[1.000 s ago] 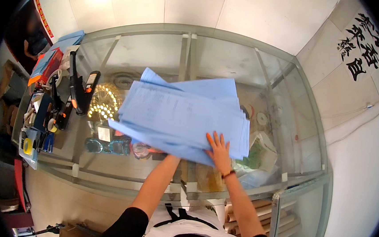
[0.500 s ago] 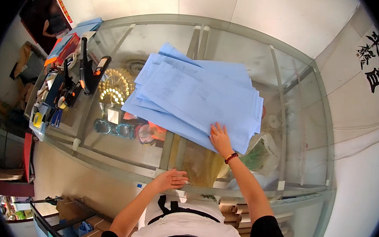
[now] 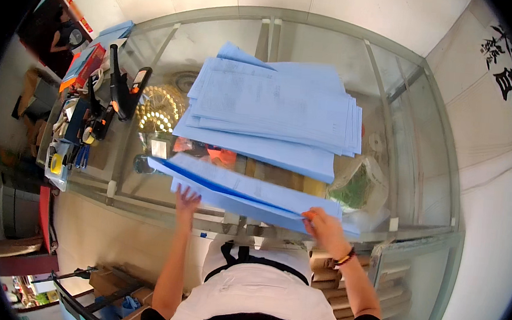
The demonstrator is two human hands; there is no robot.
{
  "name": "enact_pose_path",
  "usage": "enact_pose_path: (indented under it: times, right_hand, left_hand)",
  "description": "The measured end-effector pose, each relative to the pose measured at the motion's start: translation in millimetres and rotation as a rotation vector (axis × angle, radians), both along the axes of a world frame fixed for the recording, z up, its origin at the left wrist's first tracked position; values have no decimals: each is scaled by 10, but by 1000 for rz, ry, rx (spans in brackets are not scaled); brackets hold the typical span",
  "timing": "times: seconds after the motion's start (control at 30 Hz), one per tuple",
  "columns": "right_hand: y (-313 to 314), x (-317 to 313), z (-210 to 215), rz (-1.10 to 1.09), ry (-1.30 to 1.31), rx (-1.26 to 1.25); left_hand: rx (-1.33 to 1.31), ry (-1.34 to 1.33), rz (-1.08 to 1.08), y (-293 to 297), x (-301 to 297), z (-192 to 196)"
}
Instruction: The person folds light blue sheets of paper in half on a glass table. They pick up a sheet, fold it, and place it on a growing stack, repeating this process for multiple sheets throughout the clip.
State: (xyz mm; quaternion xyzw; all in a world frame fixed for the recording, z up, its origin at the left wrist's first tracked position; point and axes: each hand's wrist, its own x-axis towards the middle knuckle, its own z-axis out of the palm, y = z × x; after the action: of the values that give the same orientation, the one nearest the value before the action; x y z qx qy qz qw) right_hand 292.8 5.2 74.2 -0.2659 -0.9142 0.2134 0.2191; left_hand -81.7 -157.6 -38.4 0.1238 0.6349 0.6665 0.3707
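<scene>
A folded piece of blue printed paper (image 3: 253, 191) is in front of me, over the near part of the glass counter. My right hand (image 3: 326, 232) pinches its near right edge. My left hand (image 3: 187, 200) is at the near left edge, fingers spread, seemingly touching the paper without gripping it. Along the fold a darker blue inner side shows. Beyond it, a loose stack of blue printed sheets (image 3: 266, 103) lies fanned on the glass, its edges uneven and one corner sticking out at the far left.
At the counter's left stand a black long-arm stapler (image 3: 117, 86), a yellow tape roll (image 3: 57, 162) and blue-handled pliers (image 3: 82, 156). A clear bag with green contents (image 3: 353, 189) shows at the right. Cardboard tubes (image 3: 390, 291) are below. In the doorway is a person (image 3: 61, 36).
A blue paper piece has come off the stack toward me. My right hand moved nearer with it, now gripping its edge. My left hand moved left and up to the paper.
</scene>
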Motion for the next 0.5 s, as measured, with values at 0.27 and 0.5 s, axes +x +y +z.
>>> enact_pose_path:
  times: [0.27, 0.5]
  right_hand:
    - [474, 12, 587, 2, -38, -158]
    - [-20, -76, 443, 116, -87, 8]
  left_hand:
    - [-128, 321, -272, -157, -610, 15]
    - [-224, 599, -324, -349, -832, -414]
